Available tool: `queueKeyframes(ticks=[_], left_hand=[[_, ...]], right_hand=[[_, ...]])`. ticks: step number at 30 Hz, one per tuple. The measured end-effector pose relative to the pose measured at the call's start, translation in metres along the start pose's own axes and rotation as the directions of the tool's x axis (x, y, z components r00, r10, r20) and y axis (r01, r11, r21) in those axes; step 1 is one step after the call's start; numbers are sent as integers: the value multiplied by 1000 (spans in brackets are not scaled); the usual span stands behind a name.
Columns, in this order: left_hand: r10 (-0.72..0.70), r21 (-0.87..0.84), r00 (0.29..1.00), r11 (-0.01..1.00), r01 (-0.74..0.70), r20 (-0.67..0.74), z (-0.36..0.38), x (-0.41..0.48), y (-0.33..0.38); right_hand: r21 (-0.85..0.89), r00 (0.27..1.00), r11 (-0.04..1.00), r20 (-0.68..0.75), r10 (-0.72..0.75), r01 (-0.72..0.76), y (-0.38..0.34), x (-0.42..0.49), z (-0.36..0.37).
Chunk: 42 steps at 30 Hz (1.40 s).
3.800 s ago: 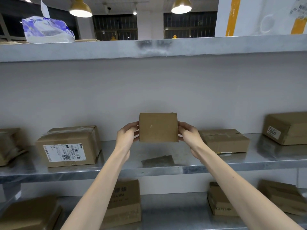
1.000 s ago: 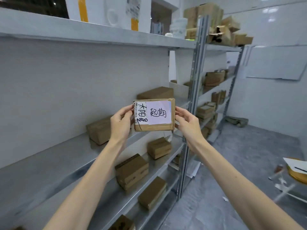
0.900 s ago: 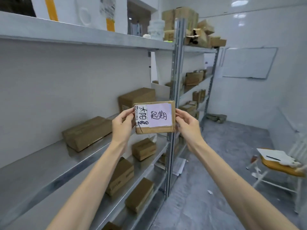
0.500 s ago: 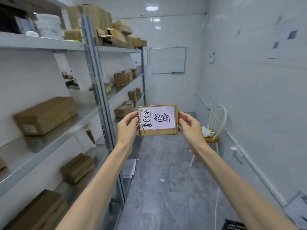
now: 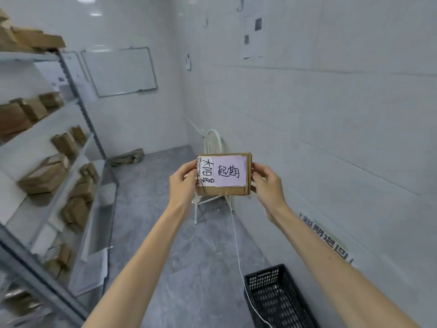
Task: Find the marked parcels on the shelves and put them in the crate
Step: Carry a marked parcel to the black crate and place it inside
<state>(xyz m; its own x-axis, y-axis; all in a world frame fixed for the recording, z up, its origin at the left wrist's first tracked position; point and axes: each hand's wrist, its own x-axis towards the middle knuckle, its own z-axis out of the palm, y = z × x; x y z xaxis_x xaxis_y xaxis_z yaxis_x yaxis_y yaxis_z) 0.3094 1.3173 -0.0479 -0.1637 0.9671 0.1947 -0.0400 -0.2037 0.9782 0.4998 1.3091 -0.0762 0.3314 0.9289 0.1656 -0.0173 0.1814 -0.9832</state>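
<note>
Far left of the left hand (image 5: 183,183): metal shelves (image 5: 81,107) with brown boxes (image 5: 43,176). Grips a cardboard parcel (image 5: 224,190) by its side edges, left hand on the left, right hand (image 5: 267,185) on the right. Shows a pink note (image 5: 229,171) reading "超期" and a white label (image 5: 205,172), handwritten "太阳". Below the right hand: black crate (image 5: 276,297); beside that forearm, wall lettering (image 5: 316,229) "超期退回".

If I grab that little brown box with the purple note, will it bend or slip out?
The parcel is probably stiff: it is cardboard, and its edges look straight between the left hand and the right hand. It seems light, since mostly fingertips hold its ends. With flat sides it is unlikely to roll.
</note>
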Motion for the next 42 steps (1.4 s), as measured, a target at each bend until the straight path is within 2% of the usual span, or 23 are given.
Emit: queueKeyframes(ticks=[6,13,17,22,25,33,39,42], left_hand=[[-75,9,980,997,74,185,96,30,-46],[-177,44,900,984,174,397,183,70,-105],[-205,76,821,978,195,533,226,104,-141],[-248,158,702,969,192,668,273,155,-182],[-285,203,619,958,202,731,289,165,-206],[-396,321,483,918,233,781,321,158,-262],[-437,370,498,899,232,749,341,134,-294],[-479,422,477,877,228,737,348,122,-320]], right_hand=[[-39,979,998,-201,34,-43,31,32,-79],[-91,903,989,-424,67,-117,75,61,-135],[-61,820,982,-560,116,-181,106,87,-148],[-25,659,971,-739,143,-239,139,117,-144],[-3,580,961,-798,164,-276,159,122,-143],[141,420,935,-864,276,-326,217,118,-156],[186,387,915,-862,327,-359,260,107,-181],[218,368,903,-858,358,-370,288,98,-192]])
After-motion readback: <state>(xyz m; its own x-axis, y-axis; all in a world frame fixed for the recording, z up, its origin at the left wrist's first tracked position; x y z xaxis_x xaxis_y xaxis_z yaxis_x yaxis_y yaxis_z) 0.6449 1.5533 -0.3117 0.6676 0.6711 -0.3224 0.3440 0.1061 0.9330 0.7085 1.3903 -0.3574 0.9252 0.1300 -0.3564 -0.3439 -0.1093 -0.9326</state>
